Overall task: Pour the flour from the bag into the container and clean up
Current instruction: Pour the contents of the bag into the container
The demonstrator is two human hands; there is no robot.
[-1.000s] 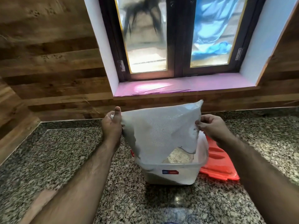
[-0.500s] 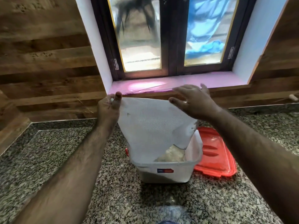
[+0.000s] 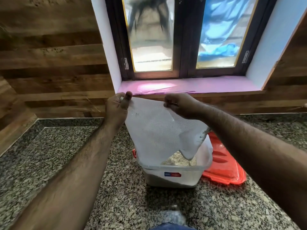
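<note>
- Head view, nearest edge at six o'clock: a strip of blue cloth (image 3: 171, 227) shows at the bottom of the frame, and the speckled grey granite countertop (image 3: 49, 163) spreads out from there.
- Two bare forearms reach forward over the stone, one from seven o'clock and one from four o'clock.
- Just past centre, at about five o'clock, stands the clear rectangular plastic container (image 3: 172, 175) with a small blue and red label on its near wall; pale flour (image 3: 176, 161) lies heaped inside it.
- At four o'clock of the container, touching its far right side, the flat orange-red plastic lid (image 3: 222, 165) lies on the countertop.
- Above the container hangs the white woven flour bag (image 3: 156, 130), upside down, its open mouth dipping into the container and its sides limp.
- The left hand (image 3: 116, 108) pinches the bag's upper left corner, thumb pressed up along the edge.
- The right hand (image 3: 181, 105) is curled on the bag's upper edge to the right of the left hand, fingers closed on the fabric.
- Beyond, at twelve o'clock, a pink-covered window sill (image 3: 191, 85) runs under a dark-framed window with frosted panes (image 3: 184, 35).
- Brown wood-plank wall panelling (image 3: 49, 55) fills the ten o'clock side, with more of it at two o'clock.
</note>
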